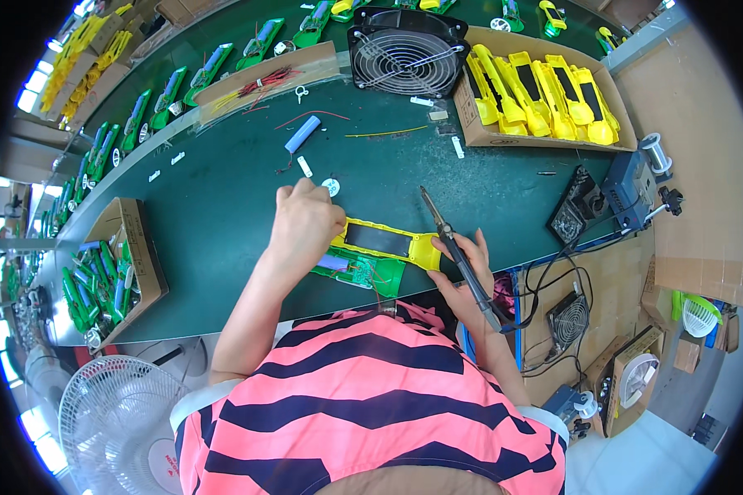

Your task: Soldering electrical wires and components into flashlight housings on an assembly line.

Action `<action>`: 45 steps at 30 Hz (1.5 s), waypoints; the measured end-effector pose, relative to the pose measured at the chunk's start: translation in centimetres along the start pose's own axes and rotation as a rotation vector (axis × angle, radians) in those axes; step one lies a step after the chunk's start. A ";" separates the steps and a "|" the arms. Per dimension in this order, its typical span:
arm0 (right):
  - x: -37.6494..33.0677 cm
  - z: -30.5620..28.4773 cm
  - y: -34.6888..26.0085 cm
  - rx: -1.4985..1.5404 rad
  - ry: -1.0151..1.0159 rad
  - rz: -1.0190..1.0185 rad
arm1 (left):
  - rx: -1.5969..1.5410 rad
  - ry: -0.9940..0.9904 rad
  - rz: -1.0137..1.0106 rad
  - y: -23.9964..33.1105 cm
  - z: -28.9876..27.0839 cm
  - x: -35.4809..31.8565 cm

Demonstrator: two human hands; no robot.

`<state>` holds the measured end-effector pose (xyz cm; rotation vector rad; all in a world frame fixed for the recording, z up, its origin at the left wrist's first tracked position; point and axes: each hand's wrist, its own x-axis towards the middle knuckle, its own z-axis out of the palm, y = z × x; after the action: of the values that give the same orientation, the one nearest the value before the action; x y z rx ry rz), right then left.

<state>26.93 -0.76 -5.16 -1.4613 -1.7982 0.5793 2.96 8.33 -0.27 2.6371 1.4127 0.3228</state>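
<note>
My left hand (305, 219) is closed, fingers curled, at the left end of a yellow plastic casing (422, 249) with a dark inner panel. What its fingertips do is hidden beneath the hand. In my right hand (470, 276) lies a soldering iron (458, 254), its tip pointing up and away to the left. The thumb and fingers of that hand also touch the casing's right end. Just under and nearer than the yellow casing is a green casing (386, 276) holding a blue battery cell (333, 262), a green circuit board and thin wires.
A loose blue cell (303, 134) lies beyond my left hand. Farther back stand a black fan (408, 58), a carton (545, 142) of yellow casings and a tray (322, 56) of wires. A carton (147, 256) of green casings is left; a soldering station (627, 190) is right.
</note>
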 end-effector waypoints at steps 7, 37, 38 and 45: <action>0.1 -0.1 -0.1 0.083 0.017 0.033 | -0.161 -0.117 0.405 4.5 -1.4 -1.4; 1.5 -0.1 1.9 0.735 0.089 0.229 | -0.219 0.036 -0.055 4.1 4.4 0.0; 1.5 0.0 1.9 0.738 0.088 0.244 | -0.211 0.032 -0.055 4.1 4.4 0.1; 1.6 0.8 2.2 0.696 0.111 0.180 | -0.212 0.036 -0.045 4.0 4.5 0.1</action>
<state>27.60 1.42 -6.85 -1.1350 -1.1985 1.0640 7.34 6.15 -3.75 2.4380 1.3634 0.4890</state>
